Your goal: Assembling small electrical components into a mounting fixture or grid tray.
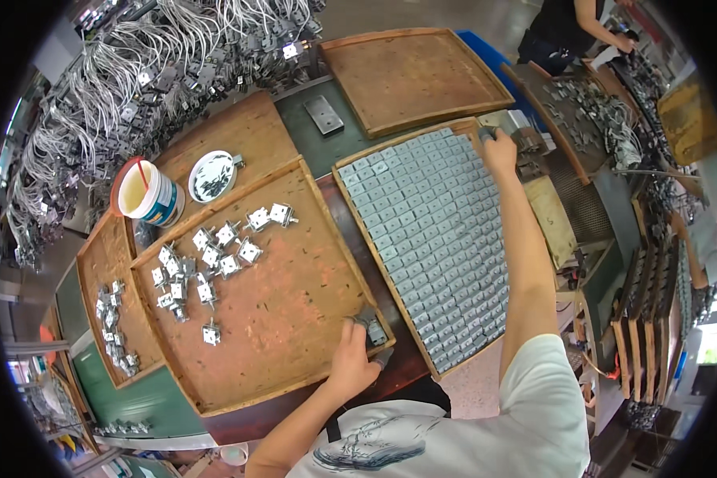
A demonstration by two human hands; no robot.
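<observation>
The left hand curls at the near right corner of a scuffed, flat wooden tray, beside a smooth grey block. The right hand is at the far right corner of a second tray, packed with rows of squarish grey blocks. Whether either grips anything cannot be told. Shiny boxy parts dot the bare wood; pale cables hang bundled beyond.

No wording can be read clearly, since the blue label on the white plastic bucket, between nine and ten o'clock, carries print too small to make out, and the pale yellow board near three o'clock bears one faint, unclear mark.
</observation>
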